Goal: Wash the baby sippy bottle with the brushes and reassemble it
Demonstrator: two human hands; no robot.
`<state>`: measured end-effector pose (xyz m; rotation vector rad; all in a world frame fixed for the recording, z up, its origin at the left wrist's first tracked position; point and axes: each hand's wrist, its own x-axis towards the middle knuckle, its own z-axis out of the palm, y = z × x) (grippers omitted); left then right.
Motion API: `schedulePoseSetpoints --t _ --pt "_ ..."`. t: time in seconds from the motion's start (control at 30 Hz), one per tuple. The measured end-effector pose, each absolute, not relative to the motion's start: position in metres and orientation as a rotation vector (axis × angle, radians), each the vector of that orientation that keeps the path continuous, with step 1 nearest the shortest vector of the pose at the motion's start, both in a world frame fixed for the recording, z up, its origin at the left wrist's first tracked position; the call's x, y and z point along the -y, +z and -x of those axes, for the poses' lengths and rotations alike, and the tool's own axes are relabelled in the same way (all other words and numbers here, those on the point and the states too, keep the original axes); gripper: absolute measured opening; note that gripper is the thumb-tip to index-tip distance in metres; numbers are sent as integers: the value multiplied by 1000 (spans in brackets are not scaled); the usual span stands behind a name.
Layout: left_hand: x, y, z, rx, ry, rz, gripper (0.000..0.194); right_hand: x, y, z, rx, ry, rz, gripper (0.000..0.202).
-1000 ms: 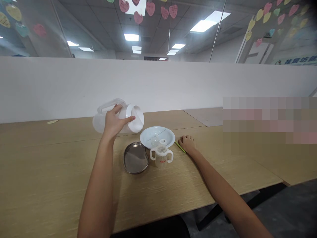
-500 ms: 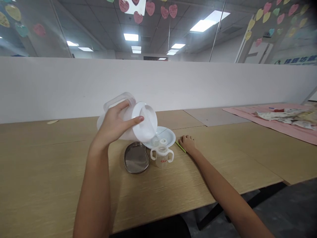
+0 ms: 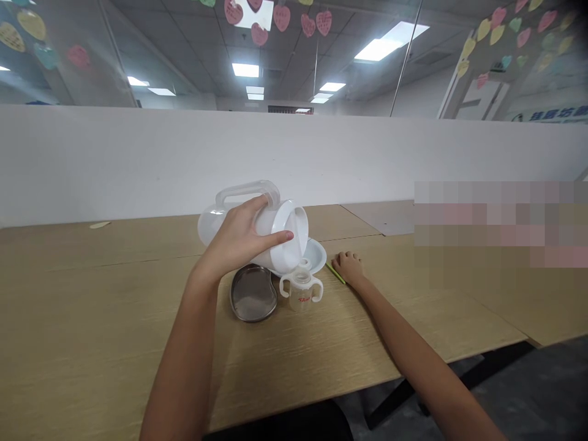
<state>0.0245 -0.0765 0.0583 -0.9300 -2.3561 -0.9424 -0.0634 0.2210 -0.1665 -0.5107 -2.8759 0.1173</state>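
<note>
A clear pitcher with a white lid [image 3: 288,245] is held on its side in my left hand [image 3: 241,236], its lid end tipped down to the right above a small bottle. That open bottle [image 3: 301,291] has two white handles and red lettering, and stands upright on the table. Partly hidden behind the lid lies a white dish [image 3: 316,254] with a small white ring-shaped piece [image 3: 304,263]. My right hand [image 3: 348,267] rests on the table with fingers bent, beside a green stick [image 3: 335,273]; whether it touches the stick is unclear.
A kidney-shaped metal tray [image 3: 253,294] sits left of the bottle. The wooden table [image 3: 114,318] runs up to a white wall [image 3: 138,165] with glass above. A thin flat piece [image 3: 100,225] lies at the back left. The right part of the view is pixelated.
My left hand and the pitcher have moved right and slightly down, bringing the lid closer above the bottle and over more of the dish. My right hand has stayed in place.
</note>
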Motion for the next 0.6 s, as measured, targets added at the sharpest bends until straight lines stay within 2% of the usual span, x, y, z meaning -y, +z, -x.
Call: schedulePoseSetpoints --t 0.3,0.43,0.6 --pt "82 59 -19 2296 -1079 930 53 -220 -165 61 2882 118 511 41" --pt "89 57 -3 2054 -1453 874 43 -221 -165 61 2887 122 508 42" --pt "116 48 36 1711 -1932 389 34 -221 -166 62 2879 126 507 42"
